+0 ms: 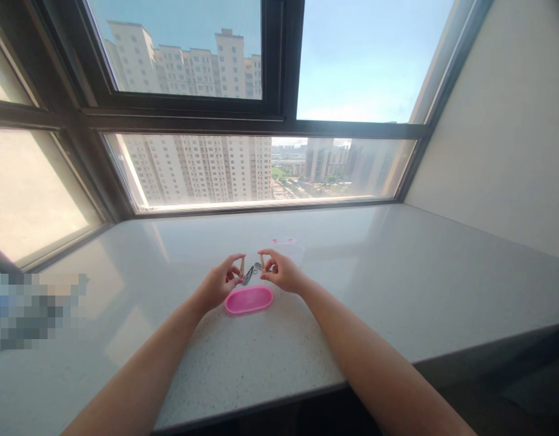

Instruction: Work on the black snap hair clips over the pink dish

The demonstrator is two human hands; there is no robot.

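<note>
My left hand point(221, 282) is closed, pinching a slim beige piece point(241, 267) upright between thumb and fingertips. A similar slim beige piece point(262, 262) stands upright in the pinch of my right hand point(281, 270). Both look like small clips, but their exact kind is too small to tell. Between the hands, on the counter, lie dark hair clips point(249, 275), partly covered by my right fingers. Just below them sits an oval pink tray point(249, 300) with a raised rim, close to my left hand. The two held pieces are apart from each other.
A clear plastic lid or box with pink catches point(283, 241) lies behind my right hand. The pale speckled counter point(261, 363) ends at a front edge near my forearms. Dark-framed windows point(279, 127) rise behind it, and a wall point(497, 121) stands right. Something blurred lies far left.
</note>
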